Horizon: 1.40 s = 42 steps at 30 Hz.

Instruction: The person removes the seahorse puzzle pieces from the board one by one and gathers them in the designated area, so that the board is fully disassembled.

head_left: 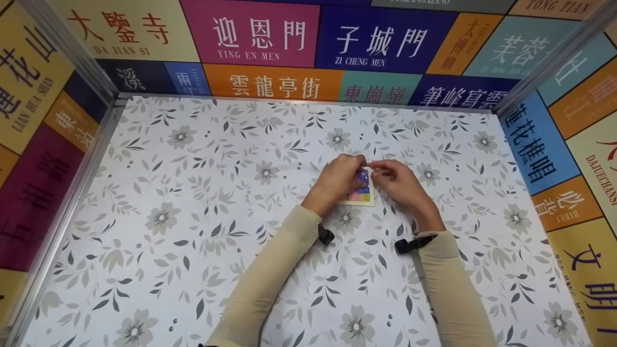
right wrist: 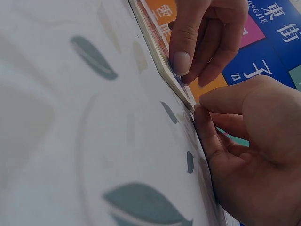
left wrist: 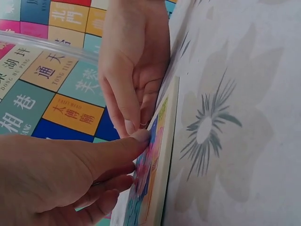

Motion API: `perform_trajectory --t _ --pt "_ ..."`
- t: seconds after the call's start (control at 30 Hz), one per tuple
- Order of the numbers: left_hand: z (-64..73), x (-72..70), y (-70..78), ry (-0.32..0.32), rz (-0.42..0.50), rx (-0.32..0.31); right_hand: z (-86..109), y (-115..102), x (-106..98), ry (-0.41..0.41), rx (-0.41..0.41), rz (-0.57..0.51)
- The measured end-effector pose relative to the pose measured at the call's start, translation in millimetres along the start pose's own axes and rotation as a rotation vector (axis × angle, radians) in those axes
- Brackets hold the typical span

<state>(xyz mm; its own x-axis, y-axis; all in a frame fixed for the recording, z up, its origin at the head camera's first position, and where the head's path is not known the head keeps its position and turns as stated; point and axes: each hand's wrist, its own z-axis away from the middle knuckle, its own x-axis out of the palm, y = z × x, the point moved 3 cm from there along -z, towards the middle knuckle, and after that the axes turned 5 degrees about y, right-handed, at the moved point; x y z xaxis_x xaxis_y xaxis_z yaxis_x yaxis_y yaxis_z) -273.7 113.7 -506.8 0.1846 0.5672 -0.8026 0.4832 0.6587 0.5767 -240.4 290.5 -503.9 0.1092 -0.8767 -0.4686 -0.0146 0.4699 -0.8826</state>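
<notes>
A small flat board (head_left: 364,203) with a pale border and a colourful picture lies on the flowered tabletop. My left hand (head_left: 337,180) covers much of it, fingers bent over the picture. In the left wrist view, the left thumb (left wrist: 140,135) rests by the picture's edge; what is under the fingertips is hidden, and I cannot tell whether they pinch a piece. My right hand (head_left: 397,180) is at the board's far right corner. In the right wrist view, the right hand (right wrist: 254,127) pinches that corner between thumb and index fingertips, close to the left hand (right wrist: 207,37).
The white tabletop (head_left: 193,250) carries a grey flower and leaf print. Upright panels (head_left: 260,38) with coloured blocks and large lettering enclose the back and both sides. Metal strips (head_left: 308,102) run along the table's edges. A dark camera strap sits at each wrist.
</notes>
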Motion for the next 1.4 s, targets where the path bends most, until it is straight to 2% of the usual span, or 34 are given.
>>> perform_trajectory --t 0.3,0.53,0.77,0.97,1.07,1.2,1.4 --pt "-1.3 3.2 -5.5 -0.031 0.022 0.048 1.7 -0.3 0.2 0.018 -0.010 0.011" --pt "-3.1 4.4 -7.6 -0.054 0.055 0.041 1.8 -1.0 -0.2 0.023 0.012 0.003" --pt "-4.6 4.2 -9.0 -0.041 0.083 0.105 0.4 0.7 -0.7 0.004 0.012 0.011" --pt "-2.1 2.6 -10.5 -0.045 0.047 0.082 2.0 -0.5 -0.7 0.004 0.005 0.014" --pt "-2.2 3.5 -11.6 -0.044 0.051 0.053 -0.5 4.8 -0.1 0.008 0.013 0.016" --pt "-2.9 4.4 -14.6 -0.030 0.110 0.033 -7.1 21.3 1.1 0.018 0.022 0.014" --pt "-4.1 5.2 -23.5 -0.054 0.202 0.083 -12.5 37.5 0.7 0.023 0.000 0.018"
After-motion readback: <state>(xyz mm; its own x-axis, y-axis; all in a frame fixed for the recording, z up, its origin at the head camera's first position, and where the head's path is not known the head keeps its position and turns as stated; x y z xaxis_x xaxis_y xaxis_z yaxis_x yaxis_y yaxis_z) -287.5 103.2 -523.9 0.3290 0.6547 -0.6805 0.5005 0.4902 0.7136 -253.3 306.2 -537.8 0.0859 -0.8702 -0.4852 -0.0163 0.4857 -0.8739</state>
